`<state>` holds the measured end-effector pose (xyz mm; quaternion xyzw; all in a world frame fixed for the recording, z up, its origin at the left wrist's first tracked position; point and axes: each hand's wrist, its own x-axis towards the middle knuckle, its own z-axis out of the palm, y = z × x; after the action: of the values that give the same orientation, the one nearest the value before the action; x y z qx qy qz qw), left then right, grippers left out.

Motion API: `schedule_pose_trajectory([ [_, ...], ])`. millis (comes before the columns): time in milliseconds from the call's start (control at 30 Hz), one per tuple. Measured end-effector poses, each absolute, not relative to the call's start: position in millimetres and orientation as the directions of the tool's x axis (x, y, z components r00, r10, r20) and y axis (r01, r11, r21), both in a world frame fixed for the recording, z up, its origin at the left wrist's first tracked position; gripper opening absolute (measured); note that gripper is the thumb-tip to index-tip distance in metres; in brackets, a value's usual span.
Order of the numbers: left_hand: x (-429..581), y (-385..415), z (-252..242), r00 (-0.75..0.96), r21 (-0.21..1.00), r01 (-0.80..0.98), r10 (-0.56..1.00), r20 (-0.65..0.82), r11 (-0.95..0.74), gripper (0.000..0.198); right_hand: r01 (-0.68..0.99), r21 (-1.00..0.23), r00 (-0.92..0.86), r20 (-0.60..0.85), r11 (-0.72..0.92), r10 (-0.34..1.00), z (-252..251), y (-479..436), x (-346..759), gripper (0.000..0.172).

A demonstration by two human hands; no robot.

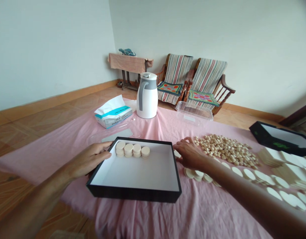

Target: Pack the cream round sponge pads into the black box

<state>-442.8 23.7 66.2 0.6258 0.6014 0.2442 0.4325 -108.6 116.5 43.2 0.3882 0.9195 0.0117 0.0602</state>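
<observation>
Left hand [91, 160] grips a black tray [133, 194] holding stacked discs [132, 149]. Open right hand [189, 153] rests just beside it, near loose discs [225, 150].

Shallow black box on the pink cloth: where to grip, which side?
Grip the black outer walls of the open box at its left and right sides, coming from outside: it is shallow and thin-walled, and the stacked discs inside stand loose, so hold it level.
</observation>
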Motion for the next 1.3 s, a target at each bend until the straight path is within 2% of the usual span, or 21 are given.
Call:
schedule_pose_trajectory([
  [200,-447.8,22.8,70.8,0.092,0.845,0.529,0.984,-0.15,0.08,0.05,0.694,0.085,-0.707,-0.111,0.715,0.699,40.7,115.7,-112.6,0.017],
  [400,-447.1,23.0,83.3,0.024,0.836,0.526,0.98,-0.198,0.156,0.054,0.713,0.079,-0.696,-0.036,0.697,0.717,57.4,121.4,-103.1,0.019],
  [567,-425.9,33.5,84.5,0.127,0.844,0.532,0.978,-0.163,0.071,0.051,0.775,0.107,-0.626,0.001,0.623,0.78,94.9,129.6,-78.0,0.013],
  [833,-389.3,62.9,63.2,0.263,0.837,0.547,0.952,-0.16,-0.011,0.051,0.808,0.151,-0.575,-0.01,0.569,0.818,134.1,125.5,-67.9,0.016],
  [1033,-388.8,60.4,58.9,0.253,0.833,0.553,0.956,-0.151,-0.015,0.047,0.789,0.125,-0.587,-0.133,0.601,0.799,132.3,93.2,-115.2,0.019],
  [1300,-391.8,53.5,61.1,0.241,0.814,0.574,0.968,-0.062,-0.09,0.045,0.767,0.161,-0.572,-0.269,0.622,0.775,84.7,76.9,-160.8,0.025],
])
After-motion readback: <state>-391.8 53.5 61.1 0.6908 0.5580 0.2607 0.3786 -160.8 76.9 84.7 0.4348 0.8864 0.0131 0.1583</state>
